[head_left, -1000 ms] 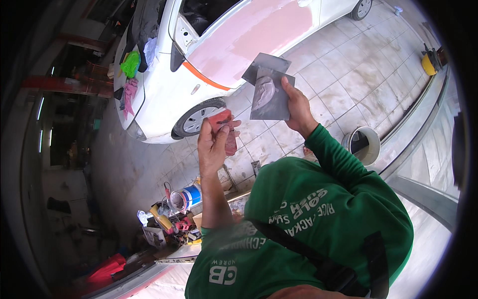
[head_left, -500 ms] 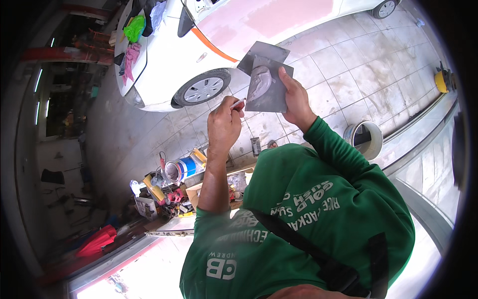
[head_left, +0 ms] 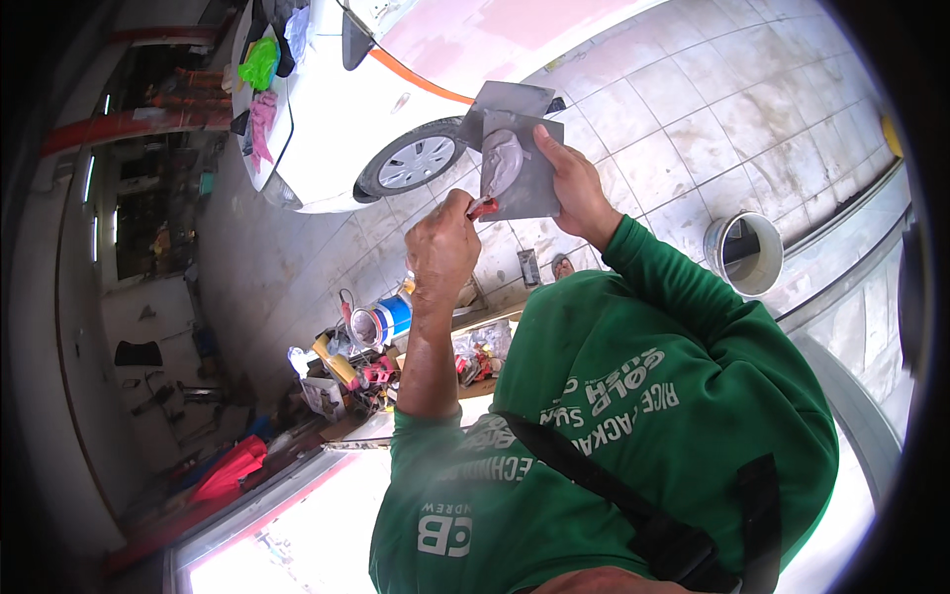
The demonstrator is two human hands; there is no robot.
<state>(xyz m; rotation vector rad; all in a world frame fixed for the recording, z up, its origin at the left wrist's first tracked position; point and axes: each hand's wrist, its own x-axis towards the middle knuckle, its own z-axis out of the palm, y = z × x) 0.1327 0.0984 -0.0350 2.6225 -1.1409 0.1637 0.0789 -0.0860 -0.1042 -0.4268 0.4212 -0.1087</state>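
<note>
My right hand [head_left: 584,193] grips a flat dark grey plate [head_left: 534,188], thumb on top along its right edge. A second grey plate [head_left: 524,96] juts out from its far end. A mound of pale grey-mauve putty [head_left: 503,163] lies smeared on the plate. Beside the plate's near left corner, my left hand [head_left: 442,243] is closed on a small red-and-white tube-like piece [head_left: 484,208]. Its tip is near the putty; whether it touches the plate I cannot tell. The fingers under the plate are hidden.
A white car [head_left: 327,158] with pinkish patches stands ahead, its front wheel [head_left: 418,163] near my hands. Below my left forearm sit a blue can [head_left: 394,315] and a box of tools [head_left: 480,356]. An open white bucket [head_left: 762,272] stands at right on the tiled floor [head_left: 683,148].
The view has shifted slightly. Both hands sit a little further left in it, and the small piece in my left hand now shows more red beside the plate's corner.
</note>
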